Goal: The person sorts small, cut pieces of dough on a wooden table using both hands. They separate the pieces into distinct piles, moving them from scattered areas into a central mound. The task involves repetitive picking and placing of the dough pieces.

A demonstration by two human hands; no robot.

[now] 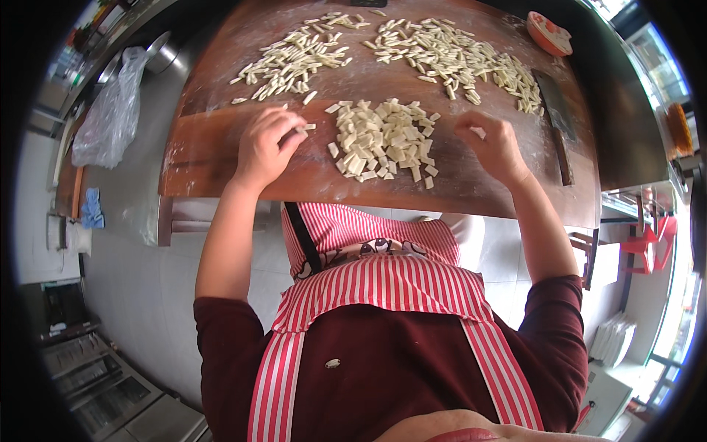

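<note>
My left hand (270, 141) is over the wooden board, thumb and fingers closed on a small dough piece (306, 127). On the other side, my right hand (489, 141) has its fingers curled, with a pale bit of dough (478, 132) showing between them. Between the hands lies a heap of flat cut dough pieces (384, 138). Farther back are two spreads of thin, rolled-looking dough pieces, one at the left (293, 61) and a larger one at the right (453, 52).
A cleaver (555, 110) with a wooden handle lies at the board's right. Behind it sits an orange bowl (548, 34) with whitish contents. A clear plastic bag (113, 113) and a metal pot (162, 53) stand left of the floured wooden board (204, 160).
</note>
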